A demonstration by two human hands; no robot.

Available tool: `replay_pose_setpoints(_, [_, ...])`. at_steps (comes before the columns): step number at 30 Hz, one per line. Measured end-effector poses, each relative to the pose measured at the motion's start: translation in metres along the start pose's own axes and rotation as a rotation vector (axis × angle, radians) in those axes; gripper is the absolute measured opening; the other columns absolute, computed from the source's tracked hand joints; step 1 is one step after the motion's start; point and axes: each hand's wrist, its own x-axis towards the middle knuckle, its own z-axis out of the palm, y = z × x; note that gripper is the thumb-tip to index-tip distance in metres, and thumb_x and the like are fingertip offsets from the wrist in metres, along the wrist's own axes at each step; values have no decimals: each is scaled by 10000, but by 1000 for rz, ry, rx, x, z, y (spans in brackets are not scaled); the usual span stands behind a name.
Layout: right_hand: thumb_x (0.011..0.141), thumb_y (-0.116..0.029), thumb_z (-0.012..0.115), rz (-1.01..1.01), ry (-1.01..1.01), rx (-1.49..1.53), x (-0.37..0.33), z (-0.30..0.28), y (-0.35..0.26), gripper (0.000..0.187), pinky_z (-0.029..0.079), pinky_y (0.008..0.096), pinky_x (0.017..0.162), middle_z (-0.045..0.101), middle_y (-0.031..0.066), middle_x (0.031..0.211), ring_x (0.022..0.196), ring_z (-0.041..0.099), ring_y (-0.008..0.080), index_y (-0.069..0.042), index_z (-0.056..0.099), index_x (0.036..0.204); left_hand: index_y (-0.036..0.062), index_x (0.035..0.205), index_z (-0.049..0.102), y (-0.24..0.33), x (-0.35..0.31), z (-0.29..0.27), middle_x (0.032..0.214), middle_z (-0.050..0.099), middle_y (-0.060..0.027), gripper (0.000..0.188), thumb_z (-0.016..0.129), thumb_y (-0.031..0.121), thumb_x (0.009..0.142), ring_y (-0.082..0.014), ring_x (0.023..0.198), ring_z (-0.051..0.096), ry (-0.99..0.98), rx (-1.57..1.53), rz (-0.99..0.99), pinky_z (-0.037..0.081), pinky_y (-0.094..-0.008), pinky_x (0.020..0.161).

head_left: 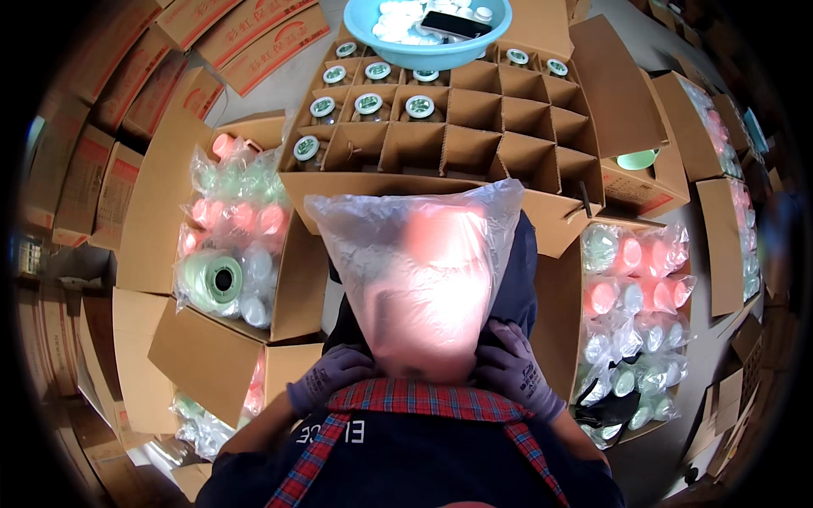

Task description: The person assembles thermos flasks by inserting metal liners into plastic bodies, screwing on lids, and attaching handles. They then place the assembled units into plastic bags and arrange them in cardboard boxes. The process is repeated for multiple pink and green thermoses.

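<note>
A translucent plastic bag (pixel 364 254) stands upright in front of my body, wider at its top. Inside it shows a large pink object (pixel 436 296), blurred by the film, so its kind is unclear. My left hand (pixel 337 372), in a purple-grey glove, has its fingers curled in against the bag's lower left side. On the lower right side, my gloved right hand (pixel 515 366) grips with bent fingers. Both fingertips are partly hidden at the bag's edges.
Ahead stands a divided carton (pixel 398 184) with several white-lidded glass jars (pixel 419 107). A blue basin (pixel 428 57) holding white lids and a phone (pixel 456 25) rests on its far edge. Open cartons of bagged pink and green containers flank me left (pixel 241 218) and right (pixel 637 296).
</note>
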Motion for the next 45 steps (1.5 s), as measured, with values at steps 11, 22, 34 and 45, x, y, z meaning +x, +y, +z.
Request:
replay_pose_setpoints(11, [897, -344, 613, -235, -129, -155, -30, 11, 43, 419, 347, 543, 1091, 582, 192, 1327, 1313, 431, 423, -118, 675, 1245, 49, 1092, 636, -54, 87, 10, 997, 672, -66, 351, 699, 341, 907, -153, 920, 610, 7, -618, -415, 498, -361, 817])
replay_pose_setpoints(22, [910, -78, 628, -16, 145, -27, 154, -93, 18, 354, 522, 408, 923, 654, 209, 1185, 1068, 637, 360, -19, 623, 1259, -6, 1198, 624, -130, -70, -115, 1093, 678, -83, 423, 631, 347, 964, -177, 997, 623, 1144, -553, -779, 489, -341, 906])
replay_pose_setpoints(34, [862, -13, 654, 145, -45, 274, 253, -41, 95, 314, 539, 395, 912, 647, 237, 1170, 1003, 662, 372, 1, 661, 1175, 12, 1233, 633, -589, 20, -223, 1144, 664, -126, 561, 645, 476, 917, -237, 1032, 598, 1420, -384, -1130, 447, -353, 946])
replay_pose_setpoints(45, [909, -141, 657, 563, -41, 309, 267, -37, 141, 232, 528, 398, 917, 681, 187, 1087, 1012, 657, 330, 4, 710, 1082, 123, 1184, 679, -627, 72, -210, 1205, 659, -107, 380, 588, 351, 894, -277, 1098, 614, 301, 61, -1272, 488, -386, 950])
